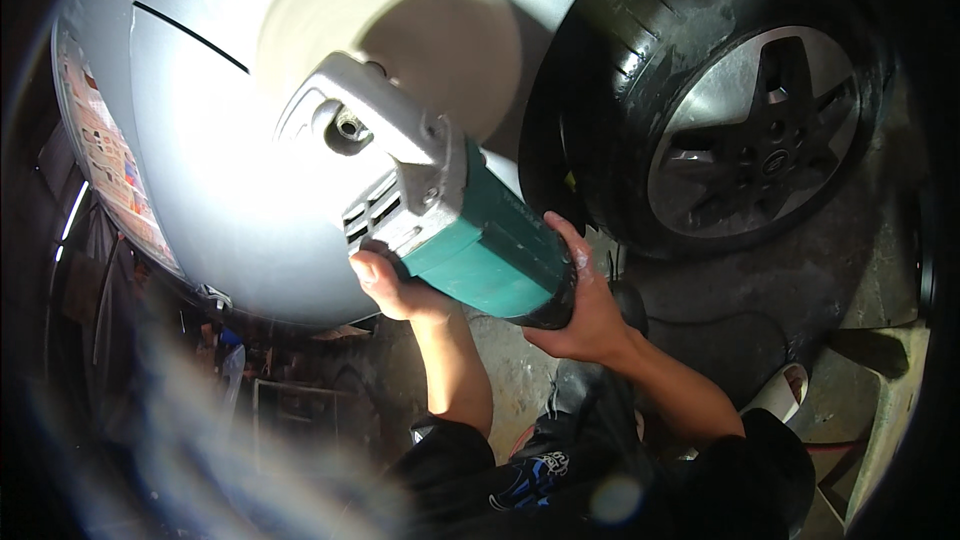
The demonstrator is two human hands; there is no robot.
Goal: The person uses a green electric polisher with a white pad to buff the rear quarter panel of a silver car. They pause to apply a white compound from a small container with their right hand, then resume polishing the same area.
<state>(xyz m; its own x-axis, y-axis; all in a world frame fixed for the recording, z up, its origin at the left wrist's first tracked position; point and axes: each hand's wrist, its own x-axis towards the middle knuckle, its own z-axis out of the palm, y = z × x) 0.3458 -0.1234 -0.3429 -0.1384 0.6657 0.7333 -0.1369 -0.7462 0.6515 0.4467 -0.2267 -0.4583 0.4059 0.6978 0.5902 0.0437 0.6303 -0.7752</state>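
Note:
A green polisher with a silver metal head is held in front of a pale grey car panel. Its large round cream pad is smeared as if spinning and lies over the panel. My left hand grips the tool's side close behind the metal head, thumb upward, the other fingers mostly hidden under the body. Round the dark rear end of the housing my right hand is closed, fingers on its far side and thumb on the near side.
A black tyre on a grey alloy wheel stands right of the pad. A headlamp-like curved part borders the panel at left. A dark cable runs over the floor, and a pale angled stand is at lower right.

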